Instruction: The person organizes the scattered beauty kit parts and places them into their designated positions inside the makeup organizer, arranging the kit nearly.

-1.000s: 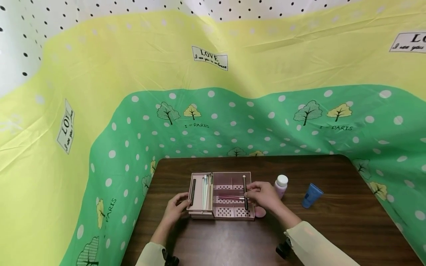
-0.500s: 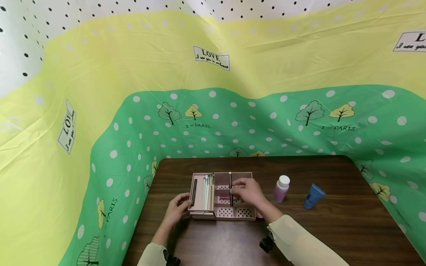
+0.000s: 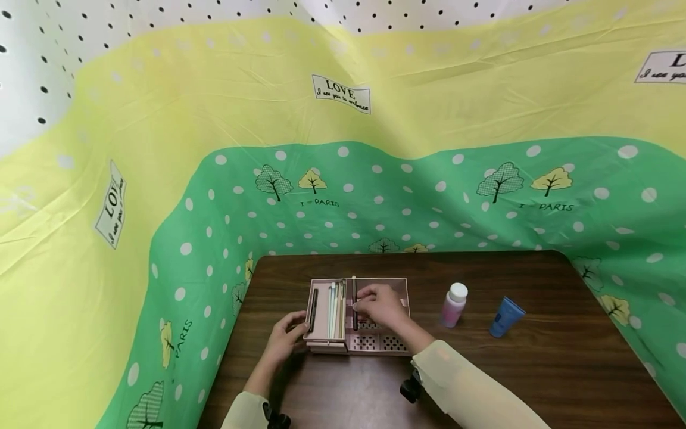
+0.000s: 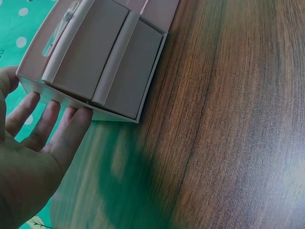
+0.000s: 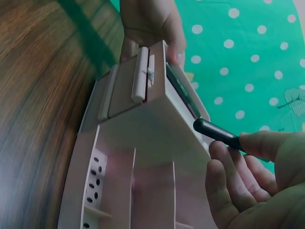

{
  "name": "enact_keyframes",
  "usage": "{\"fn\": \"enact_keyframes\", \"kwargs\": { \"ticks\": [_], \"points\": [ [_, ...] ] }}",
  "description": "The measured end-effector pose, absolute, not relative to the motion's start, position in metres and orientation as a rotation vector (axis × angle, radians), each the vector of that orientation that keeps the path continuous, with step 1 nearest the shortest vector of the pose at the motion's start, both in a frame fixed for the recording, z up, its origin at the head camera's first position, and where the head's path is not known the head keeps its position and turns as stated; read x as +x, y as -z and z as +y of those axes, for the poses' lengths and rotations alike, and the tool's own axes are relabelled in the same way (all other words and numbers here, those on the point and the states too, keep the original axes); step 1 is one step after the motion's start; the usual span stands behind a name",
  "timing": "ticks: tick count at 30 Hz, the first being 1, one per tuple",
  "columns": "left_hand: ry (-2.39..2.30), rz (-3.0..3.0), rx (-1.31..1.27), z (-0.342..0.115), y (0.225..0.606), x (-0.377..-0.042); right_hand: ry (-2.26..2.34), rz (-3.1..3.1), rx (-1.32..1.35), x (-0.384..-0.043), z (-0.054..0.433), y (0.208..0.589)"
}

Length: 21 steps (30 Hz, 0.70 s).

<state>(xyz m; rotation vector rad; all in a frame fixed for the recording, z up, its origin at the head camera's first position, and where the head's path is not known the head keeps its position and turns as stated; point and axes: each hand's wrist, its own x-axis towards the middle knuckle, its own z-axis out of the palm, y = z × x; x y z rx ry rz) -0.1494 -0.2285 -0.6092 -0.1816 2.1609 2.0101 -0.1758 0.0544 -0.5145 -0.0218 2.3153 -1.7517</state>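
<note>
A pink cosmetics organizer (image 3: 326, 344) stands on the table, with front drawers under a top tray on its left and compartments with dotted floors on its right. My left hand (image 3: 286, 333) holds its left side, thumb over the rim and fingers against the side wall (image 4: 114, 114). My right hand (image 3: 382, 307) pinches a black pen-like stick (image 3: 355, 310) between thumb and fingers, over the compartments beside the tray. In the right wrist view the stick (image 5: 214, 132) points toward the tray. Several slim brushes (image 3: 333, 310) and another dark stick (image 3: 313, 311) lie in the tray.
To the organizer's right stand a pink bottle with a white cap (image 3: 454, 305) and a blue tube (image 3: 505, 317). Polka-dotted green and yellow cloth (image 3: 348, 226) hangs behind the dark wooden table (image 3: 579, 357).
My right hand has carried the black stick left across the compartments, from the organizer's right edge to beside the tray. The left hand keeps its place.
</note>
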Motion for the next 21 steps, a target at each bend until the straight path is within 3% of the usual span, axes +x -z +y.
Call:
{"fn": "enact_keyframes", "kwargs": {
  "ticks": [21],
  "points": [
    [-2.043, 2.135, -0.143, -0.23, 0.614, -0.15, 1.698, 2.334, -0.099, -0.183, 0.011, 0.526]
  ]
}}
